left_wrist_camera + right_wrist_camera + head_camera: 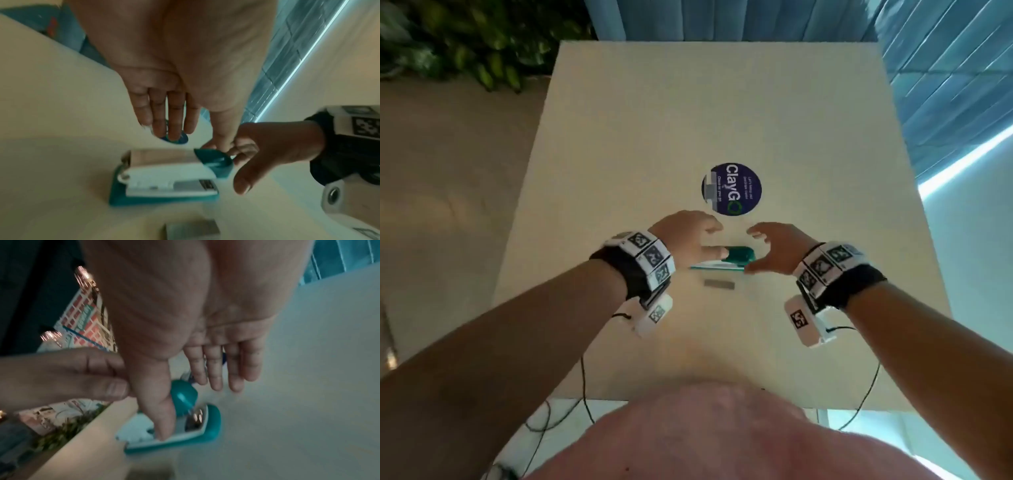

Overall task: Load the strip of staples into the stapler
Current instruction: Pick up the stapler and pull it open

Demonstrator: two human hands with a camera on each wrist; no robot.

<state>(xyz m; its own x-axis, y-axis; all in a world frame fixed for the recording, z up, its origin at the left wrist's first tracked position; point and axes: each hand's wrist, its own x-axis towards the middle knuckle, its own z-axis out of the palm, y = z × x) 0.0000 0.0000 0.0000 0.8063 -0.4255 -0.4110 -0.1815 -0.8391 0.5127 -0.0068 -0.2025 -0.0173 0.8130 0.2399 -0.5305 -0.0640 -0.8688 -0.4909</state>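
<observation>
A teal and white stapler [726,261] lies on the beige table [654,137] between my hands, hinge end to the left. In the left wrist view the stapler [168,177] has its upper arm tilted up from the teal base. My left hand [717,240] hovers over it with straight fingers [174,120], the thumb touching the teal front cap [213,160]. My right hand [751,250] reaches in from the right, fingers straight, its thumb [162,415] resting on the white body of the stapler [205,431]. A grey strip of staples [719,284] lies loose just in front; in the left wrist view the strip [191,230] lies at the bottom edge.
A round blue sticker [731,188] is stuck to the table beyond the hands. Green plants [465,44] stand off the far left corner and blinds [945,68] hang at the right. Thin cables hang from both wrists over the near edge.
</observation>
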